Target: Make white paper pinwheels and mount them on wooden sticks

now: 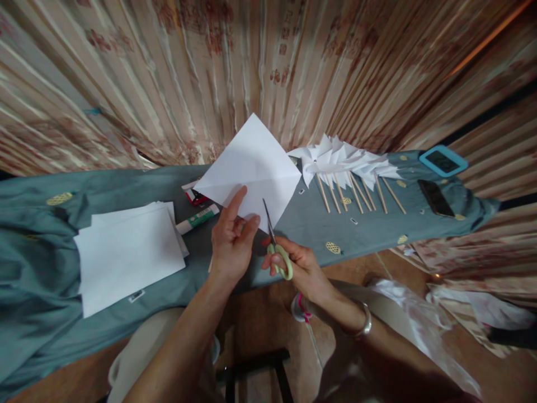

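Observation:
A creased white square of paper [255,151] is held up over the table, one corner pointing toward me. My left hand [233,240] grips its near left edge, thumb and fingers closed on the sheet. In my right hand [302,266] is a pair of scissors [280,260] with pale green handles. The blades point away from me and reach over the near corner of the paper. Whether they have cut into it I cannot make out. To the right lies a row of white paper pinwheels [344,159] on wooden sticks [356,193].
On the left, a stack of white paper [130,257] rests on the green tablecloth [331,229]. Beside it are a green-and-white glue stick [199,218] and a red object [195,196]. A blue-framed device [443,161] and a dark phone [436,197] lie far right. A curtain [235,67] hangs behind.

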Demonstrator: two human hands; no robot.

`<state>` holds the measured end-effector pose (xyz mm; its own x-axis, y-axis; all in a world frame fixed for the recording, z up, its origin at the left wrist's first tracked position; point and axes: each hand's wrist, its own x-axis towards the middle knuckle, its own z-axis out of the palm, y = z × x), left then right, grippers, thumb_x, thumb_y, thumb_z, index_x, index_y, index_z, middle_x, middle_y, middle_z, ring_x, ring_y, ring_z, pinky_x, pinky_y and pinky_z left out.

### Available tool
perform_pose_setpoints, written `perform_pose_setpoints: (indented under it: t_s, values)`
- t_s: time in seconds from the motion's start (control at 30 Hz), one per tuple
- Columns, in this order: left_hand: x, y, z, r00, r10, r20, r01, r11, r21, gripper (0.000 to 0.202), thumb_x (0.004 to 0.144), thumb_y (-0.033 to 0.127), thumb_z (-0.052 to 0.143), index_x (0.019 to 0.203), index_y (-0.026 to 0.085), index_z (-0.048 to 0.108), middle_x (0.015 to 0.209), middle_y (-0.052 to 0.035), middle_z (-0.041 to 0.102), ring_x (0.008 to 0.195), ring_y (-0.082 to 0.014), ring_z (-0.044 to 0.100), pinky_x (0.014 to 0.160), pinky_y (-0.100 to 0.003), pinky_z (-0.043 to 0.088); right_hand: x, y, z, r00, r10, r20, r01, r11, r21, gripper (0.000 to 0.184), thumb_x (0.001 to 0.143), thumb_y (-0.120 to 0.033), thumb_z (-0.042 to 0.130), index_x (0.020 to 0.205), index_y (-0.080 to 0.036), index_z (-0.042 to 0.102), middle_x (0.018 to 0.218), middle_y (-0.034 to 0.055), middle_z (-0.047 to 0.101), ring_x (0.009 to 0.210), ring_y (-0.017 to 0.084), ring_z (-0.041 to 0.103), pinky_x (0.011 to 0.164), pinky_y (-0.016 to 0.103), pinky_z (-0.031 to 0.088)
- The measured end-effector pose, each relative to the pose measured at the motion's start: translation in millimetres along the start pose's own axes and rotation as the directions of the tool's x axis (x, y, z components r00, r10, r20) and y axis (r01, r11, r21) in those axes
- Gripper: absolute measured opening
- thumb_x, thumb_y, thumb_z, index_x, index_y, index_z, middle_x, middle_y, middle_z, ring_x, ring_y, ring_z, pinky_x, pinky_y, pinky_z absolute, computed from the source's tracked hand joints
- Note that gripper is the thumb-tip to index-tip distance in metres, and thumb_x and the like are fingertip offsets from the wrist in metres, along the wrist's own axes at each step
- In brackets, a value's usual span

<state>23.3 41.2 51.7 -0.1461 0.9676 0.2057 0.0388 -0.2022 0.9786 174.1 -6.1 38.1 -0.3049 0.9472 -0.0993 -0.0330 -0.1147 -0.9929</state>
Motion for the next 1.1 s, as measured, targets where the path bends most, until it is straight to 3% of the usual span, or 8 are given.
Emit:
perform_pose_setpoints:
  t_s: [0.33, 0.63, 0.9, 1.1]
  values:
    - [1.0, -1.3, -0.2, 0.999, 0.003, -0.042, -0.001, 0.999, 0.054, 0.049, 0.077, 0.020, 0.066, 0.126, 0.021, 0.061, 0.072, 0.0030, 0.059, 0.048, -0.0058, 0.033, 0.045, -0.020, 0.032, -0.1, 0.6, -2.0, 0.999, -0.027, 0.021, 0.028, 0.999, -0.020, 0.041, 0.087, -0.052, 0.059, 0.113, -0.021, 0.062, 0.072, -0.0004, 0.067, 0.059, 0.010, 0.056, 0.057, 0.023, 0.047]
    - [0.4, 2.1, -0.9, 1.000, 0.014, -0.017, -0.013, 0.997, 0.077, 0.049, 0.077, 0.019, 0.066, 0.126, 0.020, 0.061, 0.055, 0.0083, 0.043, 0.046, -0.0069, 0.030, 0.045, -0.020, 0.032, -0.2, 0.5, -3.8, 1.000, -0.022, 0.017, 0.023, 0.999, -0.023, 0.043, 0.086, -0.054, 0.060, 0.114, -0.021, 0.062, 0.075, 0.0005, 0.068, 0.058, 0.010, 0.056, 0.056, 0.023, 0.046]
    - [-2.5, 10.2, -0.2, 0.999, -0.008, 0.031, 0.006, 0.996, 0.084, 0.051, 0.077, 0.016, 0.064, 0.127, 0.021, 0.060, 0.057, 0.0070, 0.050, 0.044, -0.0065, 0.035, 0.042, -0.020, 0.031, 1.4, -5.2, -3.9, 0.999, -0.040, 0.015, 0.040, 0.999, 0.018, 0.039, 0.086, -0.054, 0.061, 0.106, -0.021, 0.064, 0.073, 0.0007, 0.067, 0.058, 0.010, 0.053, 0.055, 0.023, 0.045]
    - [-4.0, 12.8, 0.2, 0.998, -0.034, 0.047, 0.030, 0.997, 0.077, 0.054, 0.075, 0.016, 0.066, 0.128, 0.025, 0.060, 0.077, 0.0011, 0.063, 0.046, -0.0059, 0.040, 0.041, -0.021, 0.032, 2.9, -9.8, -4.8, 0.999, -0.047, 0.024, 0.047, 0.999, 0.025, 0.038, 0.084, -0.055, 0.062, 0.099, -0.020, 0.064, 0.068, -0.0004, 0.063, 0.057, 0.011, 0.052, 0.056, 0.024, 0.045]
